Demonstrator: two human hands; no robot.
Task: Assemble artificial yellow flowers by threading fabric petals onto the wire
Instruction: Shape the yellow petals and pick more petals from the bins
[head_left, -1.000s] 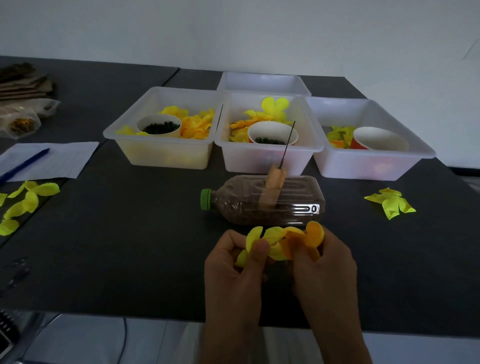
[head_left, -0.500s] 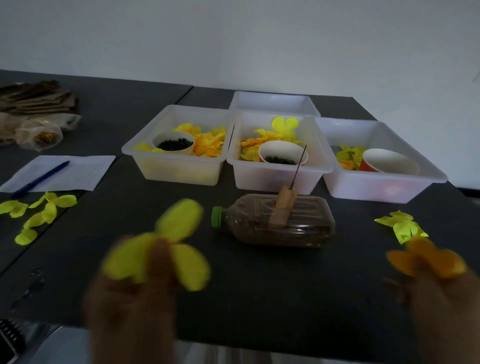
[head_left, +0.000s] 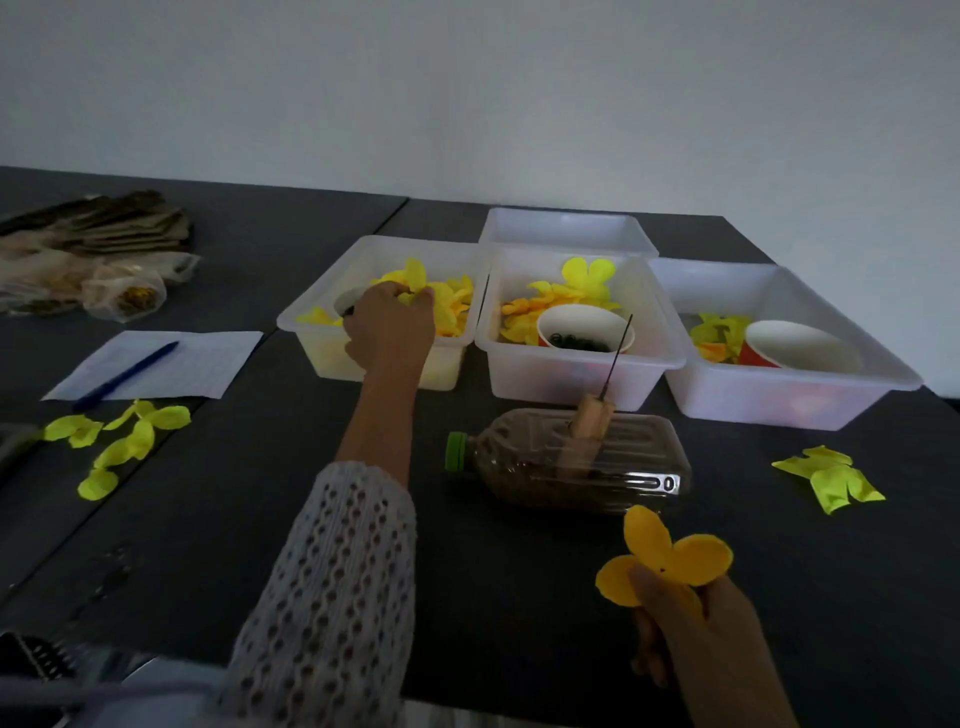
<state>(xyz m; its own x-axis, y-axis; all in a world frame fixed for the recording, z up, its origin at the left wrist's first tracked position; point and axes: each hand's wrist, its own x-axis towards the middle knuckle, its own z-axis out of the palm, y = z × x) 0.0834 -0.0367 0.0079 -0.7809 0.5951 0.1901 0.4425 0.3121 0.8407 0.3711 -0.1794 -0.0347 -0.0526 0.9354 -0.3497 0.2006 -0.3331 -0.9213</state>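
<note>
My left hand (head_left: 388, 325) reaches into the left white tub (head_left: 311, 332) and pinches a yellow fabric petal (head_left: 410, 278) over the pile there. Near the table's front edge my right hand (head_left: 691, 618) holds an orange-yellow petal piece (head_left: 670, 561) upright between thumb and fingers. The wire (head_left: 615, 353) is a thin dark needle in a wooden handle (head_left: 589, 415), stuck upright into a brown bottle (head_left: 566, 462) lying on its side with a green cap. It stands between my two hands, touched by neither.
The middle tub (head_left: 571, 364) holds petals and a cup of dark beads; the right tub (head_left: 779, 395) holds petals and a red cup; a fourth tub (head_left: 566, 228) sits behind. Loose yellow-green petals (head_left: 119, 441) lie left and more petals (head_left: 831, 478) right. Paper with a blue pen (head_left: 124, 374) at left.
My left hand has gone from the table's front forward into the left tub with its yellow petal. My right hand stays low at the right, still holding the orange petal.
</note>
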